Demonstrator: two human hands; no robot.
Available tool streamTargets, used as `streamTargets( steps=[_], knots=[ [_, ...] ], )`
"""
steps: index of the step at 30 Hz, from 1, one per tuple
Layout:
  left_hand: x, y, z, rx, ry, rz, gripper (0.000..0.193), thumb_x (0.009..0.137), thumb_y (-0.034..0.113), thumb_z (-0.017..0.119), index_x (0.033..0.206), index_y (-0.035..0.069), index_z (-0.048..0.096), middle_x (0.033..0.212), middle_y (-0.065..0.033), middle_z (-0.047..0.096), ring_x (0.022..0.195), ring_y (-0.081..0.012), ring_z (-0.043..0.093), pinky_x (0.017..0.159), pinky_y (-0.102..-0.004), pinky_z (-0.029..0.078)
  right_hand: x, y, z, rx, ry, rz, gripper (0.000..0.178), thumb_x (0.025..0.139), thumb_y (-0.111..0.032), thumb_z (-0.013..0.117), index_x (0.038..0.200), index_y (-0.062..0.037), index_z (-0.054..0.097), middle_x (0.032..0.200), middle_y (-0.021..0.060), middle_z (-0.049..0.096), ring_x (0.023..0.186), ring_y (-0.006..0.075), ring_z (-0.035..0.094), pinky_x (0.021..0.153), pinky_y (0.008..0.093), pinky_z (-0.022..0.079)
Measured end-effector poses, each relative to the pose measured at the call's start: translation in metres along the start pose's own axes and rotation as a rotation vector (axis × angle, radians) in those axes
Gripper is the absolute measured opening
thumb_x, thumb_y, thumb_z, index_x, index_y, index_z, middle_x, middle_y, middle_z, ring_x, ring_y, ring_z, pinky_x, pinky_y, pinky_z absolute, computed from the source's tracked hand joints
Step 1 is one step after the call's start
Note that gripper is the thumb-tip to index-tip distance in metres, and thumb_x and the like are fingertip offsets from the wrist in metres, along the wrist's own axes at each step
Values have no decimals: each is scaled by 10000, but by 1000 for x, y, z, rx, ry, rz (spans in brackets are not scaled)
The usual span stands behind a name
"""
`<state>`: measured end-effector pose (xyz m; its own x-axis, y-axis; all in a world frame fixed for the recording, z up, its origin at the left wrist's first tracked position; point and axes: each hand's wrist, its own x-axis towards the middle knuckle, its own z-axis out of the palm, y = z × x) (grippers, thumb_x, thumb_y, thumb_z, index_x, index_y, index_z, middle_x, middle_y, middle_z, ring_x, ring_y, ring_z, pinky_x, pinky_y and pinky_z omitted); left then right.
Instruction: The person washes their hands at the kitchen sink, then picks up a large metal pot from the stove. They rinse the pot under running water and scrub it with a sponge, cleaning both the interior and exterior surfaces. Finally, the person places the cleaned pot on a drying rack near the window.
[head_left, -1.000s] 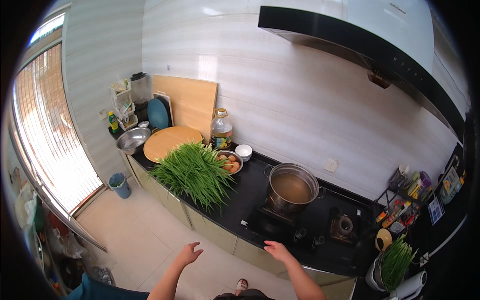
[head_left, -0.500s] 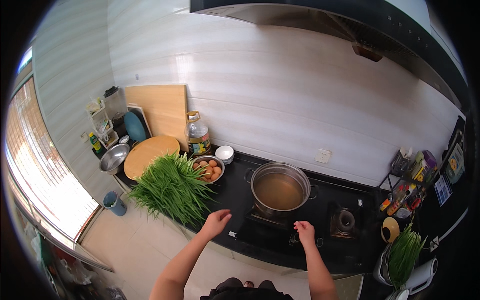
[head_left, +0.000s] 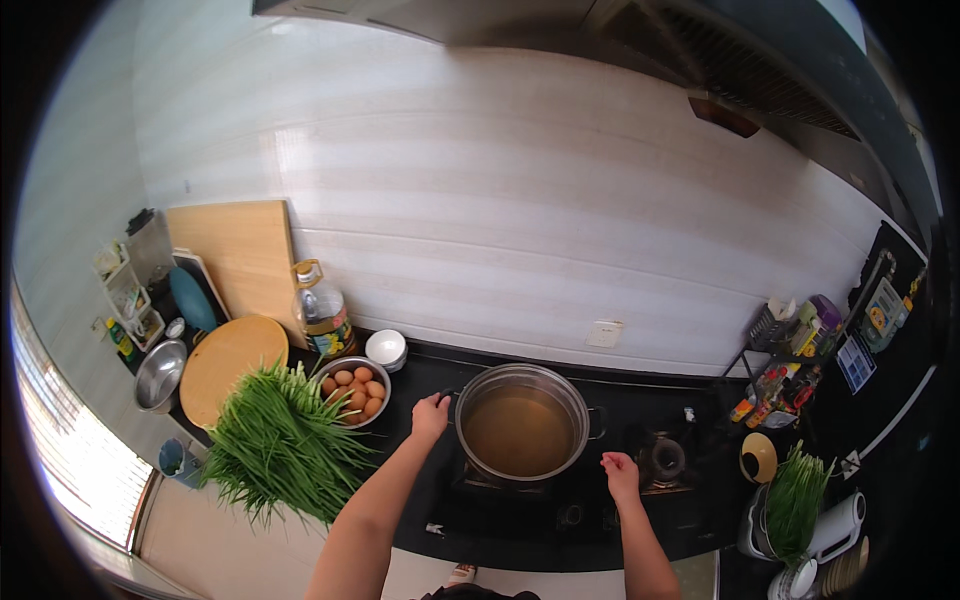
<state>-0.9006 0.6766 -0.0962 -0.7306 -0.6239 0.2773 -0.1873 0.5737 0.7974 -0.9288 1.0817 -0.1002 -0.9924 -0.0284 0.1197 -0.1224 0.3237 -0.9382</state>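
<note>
A wide two-handled steel pot [head_left: 458,428] stands on the left burner, holding cloudy brownish liquid [head_left: 520,430]. My left hand [head_left: 430,417] is at the pot's left handle [head_left: 447,398], its fingers closed around it. Short of the right handle [head_left: 598,422], to its lower right, my right hand [head_left: 621,476] hovers with loosely bent fingers and nothing in it. Left of the pot sit a metal bowl of brown eggs [head_left: 356,390] and a large heap of green chives [head_left: 275,445].
A white bowl stack [head_left: 386,348], oil jug [head_left: 322,315] and round wooden board [head_left: 225,375] line the counter's back left. The bare right burner [head_left: 663,460] is beside the pot. Farther right are a condiment rack [head_left: 780,390] and more greens [head_left: 797,505]. A range hood [head_left: 600,40] hangs overhead.
My left hand has moved forward onto the pot's left handle. My right hand has come nearer the right handle. The view has shifted toward the stove.
</note>
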Motion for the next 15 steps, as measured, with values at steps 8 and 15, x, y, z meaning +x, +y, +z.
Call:
streamTargets(
  steps=[8, 15],
  knots=[
    [13, 10, -24, -351, -254, -297, 237, 731, 143, 676, 882, -37, 646, 706, -72, 646, 608, -113, 586, 582, -233, 456, 23, -3, 1, -111, 199, 21, 158, 805, -64, 574, 951, -3, 584, 808, 56, 606, 731, 121, 556, 698, 241, 448],
    [25, -11, -24, -360, -279, -234, 251, 717, 204, 693, 833, -16, 666, 722, -87, 652, 657, -123, 592, 620, -248, 454, 52, -4, 7, -220, 235, -29, 284, 842, -227, 548, 1002, 4, 590, 910, 114, 630, 831, 173, 593, 747, 274, 453]
  ],
)
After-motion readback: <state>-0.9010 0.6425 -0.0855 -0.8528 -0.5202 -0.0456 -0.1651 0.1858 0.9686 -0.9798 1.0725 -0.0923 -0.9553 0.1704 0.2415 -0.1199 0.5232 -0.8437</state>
